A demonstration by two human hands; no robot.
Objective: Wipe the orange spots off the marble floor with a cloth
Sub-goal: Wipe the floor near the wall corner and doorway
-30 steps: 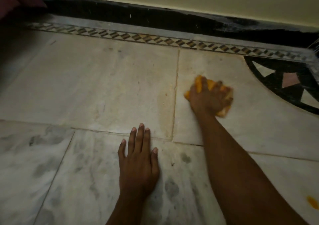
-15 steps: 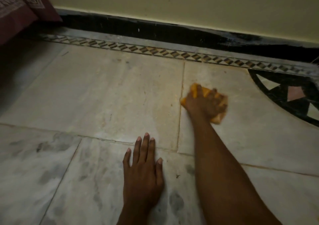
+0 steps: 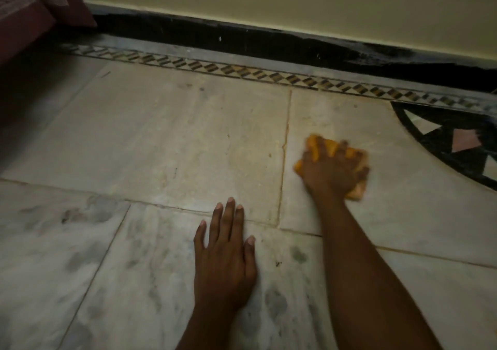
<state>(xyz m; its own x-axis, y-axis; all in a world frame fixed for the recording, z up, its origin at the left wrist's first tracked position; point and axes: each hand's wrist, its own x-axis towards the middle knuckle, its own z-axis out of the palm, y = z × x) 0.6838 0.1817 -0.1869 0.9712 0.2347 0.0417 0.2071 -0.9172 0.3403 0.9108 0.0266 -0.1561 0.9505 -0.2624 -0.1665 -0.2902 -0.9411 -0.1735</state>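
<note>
**Reader:** What are the two hands doing?

**Describer:** The right hand (image 3: 332, 168) is clamped down on a crumpled orange cloth (image 3: 357, 191), fingers (image 3: 314, 152) spread and curled over it, pressing it against the marble floor (image 3: 166, 140). Bits of cloth stick out past the fingertips and on both sides of the hand. The hand and cloth look slightly blurred. The left hand (image 3: 224, 255) holds nothing; it lies flat, palm down, fingers straight and close together, on a grey-veined slab.

**Reader:** How do the hands sit relative to each other?

**Describer:** Well apart. The right hand is farther out and to the right of the left hand, its forearm stretching back toward the bottom right. A seam between slabs (image 3: 283, 161) runs away from the person just left of the right hand, ahead of the left fingertips.

**Reader:** Where are the orange spots?

**Describer:** No distinct spot can be made out; only a faint yellowish tint on the slab left of that seam, beyond the left hand.

**Reader:** What lies beyond the hands?

**Describer:** Past the right hand runs a patterned border strip (image 3: 242, 71), then a black skirting (image 3: 242, 39) and a pale wall (image 3: 269, 0). To the right of the right hand curves a black inlay (image 3: 441, 134) with pale triangles. Far left of the left hand sits dark red fabric (image 3: 32, 11).
</note>
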